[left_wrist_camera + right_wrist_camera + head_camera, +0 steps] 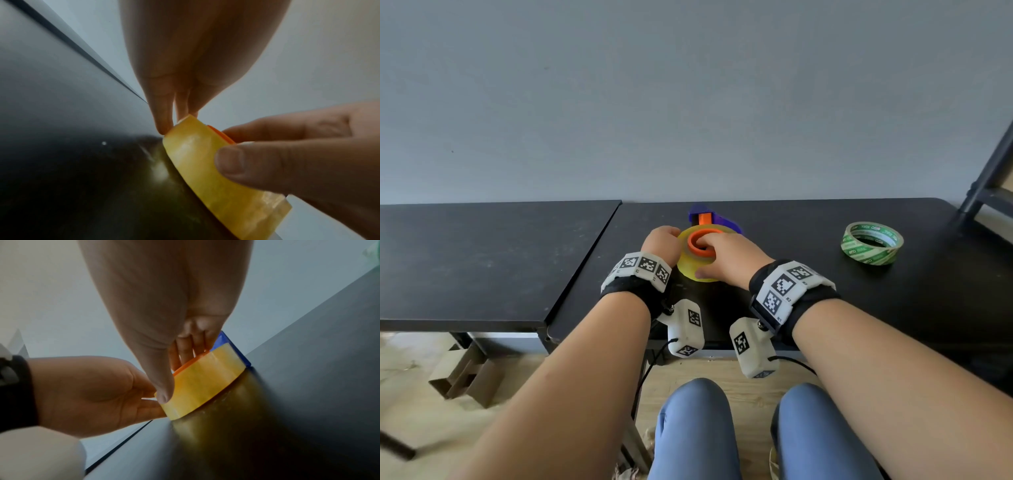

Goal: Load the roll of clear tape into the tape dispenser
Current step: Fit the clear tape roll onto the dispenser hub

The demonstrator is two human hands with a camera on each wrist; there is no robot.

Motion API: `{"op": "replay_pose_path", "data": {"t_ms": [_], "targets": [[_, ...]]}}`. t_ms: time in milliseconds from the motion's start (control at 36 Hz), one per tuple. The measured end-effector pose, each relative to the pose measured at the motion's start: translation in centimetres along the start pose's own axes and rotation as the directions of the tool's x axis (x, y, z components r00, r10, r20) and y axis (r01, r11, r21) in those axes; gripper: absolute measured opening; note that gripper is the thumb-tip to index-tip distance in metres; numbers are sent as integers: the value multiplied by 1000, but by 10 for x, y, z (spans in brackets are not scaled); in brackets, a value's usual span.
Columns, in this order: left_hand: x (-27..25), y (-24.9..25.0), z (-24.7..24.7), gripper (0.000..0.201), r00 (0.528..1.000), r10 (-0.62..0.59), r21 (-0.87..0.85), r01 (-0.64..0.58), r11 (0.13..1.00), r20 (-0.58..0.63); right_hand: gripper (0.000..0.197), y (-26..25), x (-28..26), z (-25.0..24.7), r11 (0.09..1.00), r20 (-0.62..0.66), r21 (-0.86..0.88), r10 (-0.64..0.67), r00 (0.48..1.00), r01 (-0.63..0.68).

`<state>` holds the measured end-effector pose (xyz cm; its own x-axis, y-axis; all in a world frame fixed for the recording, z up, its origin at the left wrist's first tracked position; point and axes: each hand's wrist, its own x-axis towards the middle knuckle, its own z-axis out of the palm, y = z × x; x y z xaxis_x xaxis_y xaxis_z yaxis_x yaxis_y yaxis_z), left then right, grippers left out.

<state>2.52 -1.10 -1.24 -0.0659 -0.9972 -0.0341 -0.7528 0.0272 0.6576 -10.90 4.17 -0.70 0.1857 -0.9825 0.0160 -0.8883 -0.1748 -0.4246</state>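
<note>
A yellowish clear tape roll (686, 264) lies flat on the black table, around the orange hub (692, 240) of the blue dispenser (702, 214). My right hand (726, 257) grips the roll (201, 382), fingers down inside the orange hub and thumb (236, 164) pressed on the outer rim. At the roll's left edge (205, 162), my left hand (662, 241) pinches it with curled fingertips (163, 120). The right wrist view shows this left hand (92, 391) at the rim, and the dispenser's blue body (223, 340) behind the roll. Most of the dispenser is hidden under the roll and hands.
A green-printed tape roll (872, 244) lies on the black table (808, 308) to the right. A second black tabletop (482, 260) adjoins on the left, with a seam between them. A grey wall runs close behind, and a dark rack leg (986, 171) stands at far right.
</note>
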Motion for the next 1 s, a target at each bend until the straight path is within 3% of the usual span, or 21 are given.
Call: {"op": "replay_pose_path", "data": {"t_ms": [194,306,389,500,611,722,833,1000], "targets": [[-3,-4,2,40,999,-48,-195,47,980,-1,32,-5,5,-2,999,28,-37,34,999,-33],[3,-6,3,36,996,-82,-359,63,931,-37,36,-1,6,-4,996,-18,67,66,998,-64],[3,0,2,21,996,-77,-454,47,890,-49,46,2,4,-8,984,-49,162,77,996,-68],[3,11,1,32,998,-52,-537,57,841,25,52,10,2,-15,952,-113,298,112,987,-73],[1,23,5,33,996,-42,-599,82,797,80,34,18,0,-20,866,-188,497,175,966,-60],[3,35,8,30,993,8,-663,73,745,117,31,25,-7,-27,729,-213,684,235,949,-27],[7,46,10,23,996,33,-720,34,693,78,29,34,-13,-34,647,-201,762,262,944,-17],[8,69,18,29,998,62,-746,-37,665,6,19,42,-11,-43,610,-185,789,341,922,-67]]}}
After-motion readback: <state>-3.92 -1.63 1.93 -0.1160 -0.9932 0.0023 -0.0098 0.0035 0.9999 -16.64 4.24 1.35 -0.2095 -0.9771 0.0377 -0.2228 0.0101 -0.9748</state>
